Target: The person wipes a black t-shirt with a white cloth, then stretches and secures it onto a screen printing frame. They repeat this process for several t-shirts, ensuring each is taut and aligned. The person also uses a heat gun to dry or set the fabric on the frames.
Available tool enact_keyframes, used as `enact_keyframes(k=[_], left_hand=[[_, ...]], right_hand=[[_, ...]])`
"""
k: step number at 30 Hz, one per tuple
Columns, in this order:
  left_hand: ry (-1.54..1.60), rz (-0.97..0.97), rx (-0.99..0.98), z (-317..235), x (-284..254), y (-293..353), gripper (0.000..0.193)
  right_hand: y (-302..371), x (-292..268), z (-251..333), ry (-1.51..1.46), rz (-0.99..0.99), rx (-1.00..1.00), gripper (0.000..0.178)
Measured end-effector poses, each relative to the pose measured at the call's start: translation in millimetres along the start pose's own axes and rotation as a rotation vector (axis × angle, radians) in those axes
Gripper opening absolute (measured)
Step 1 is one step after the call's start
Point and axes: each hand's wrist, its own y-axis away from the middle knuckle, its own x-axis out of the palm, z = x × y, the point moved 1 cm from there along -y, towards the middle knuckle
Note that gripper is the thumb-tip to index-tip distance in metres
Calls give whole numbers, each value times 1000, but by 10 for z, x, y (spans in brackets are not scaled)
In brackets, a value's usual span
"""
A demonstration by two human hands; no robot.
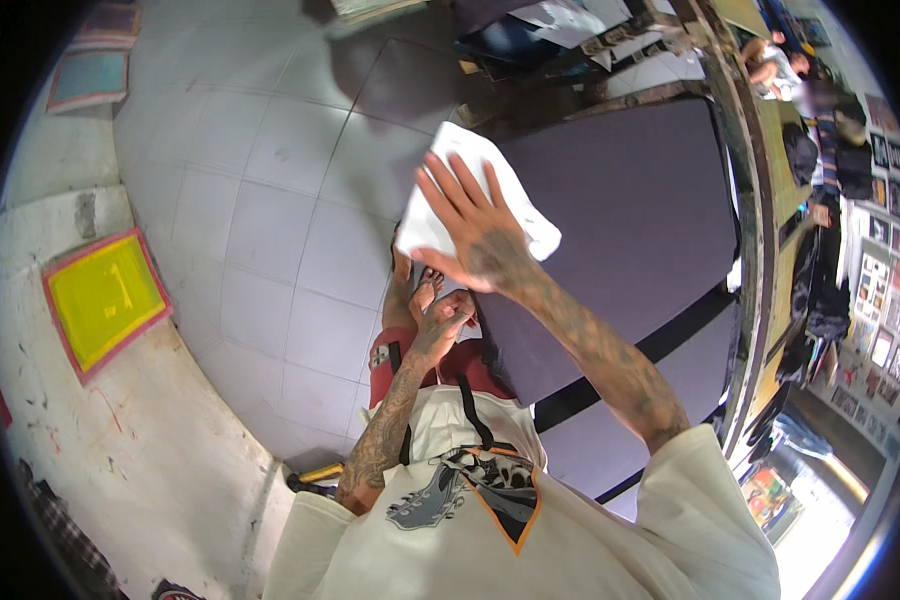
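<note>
Where tiles lie, yellow frame [105, 297] aside

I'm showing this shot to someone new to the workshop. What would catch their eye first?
Probably the right hand spread flat on a white cloth, pressing it against the edge of a big dark purple panel at centre. Next, the yellow screen with a pink frame lying at the left.

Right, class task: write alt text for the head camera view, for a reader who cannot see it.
Seen from above, a person's right hand presses a white folded cloth flat against a large dark purple-grey board. The left hand steadies the board's near edge. Pale floor tiles and a yellow, red-framed screen lie to the left.
</note>
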Motion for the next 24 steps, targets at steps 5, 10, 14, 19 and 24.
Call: enact_keyframes(k=[5,10,14,19,24], left_hand=[[-140,34,-103,18,-240,-48,25],[-213,16,-73,-111,-299,-48,30],[-277,55,-116,147,-480,-154,37],[-15,-27,-77,577,-638,87,38],[30,80,-211,191,-376,-56,32]], right_hand=[[-409,88,-56,47,-100,59,85],[475,-36,281,-87,-52,97,79],[1670,23,626,-83,220,278,91],[1225,-146,443,-135,194,159,95],[33,-35,-121,-74,-84,116,94]])
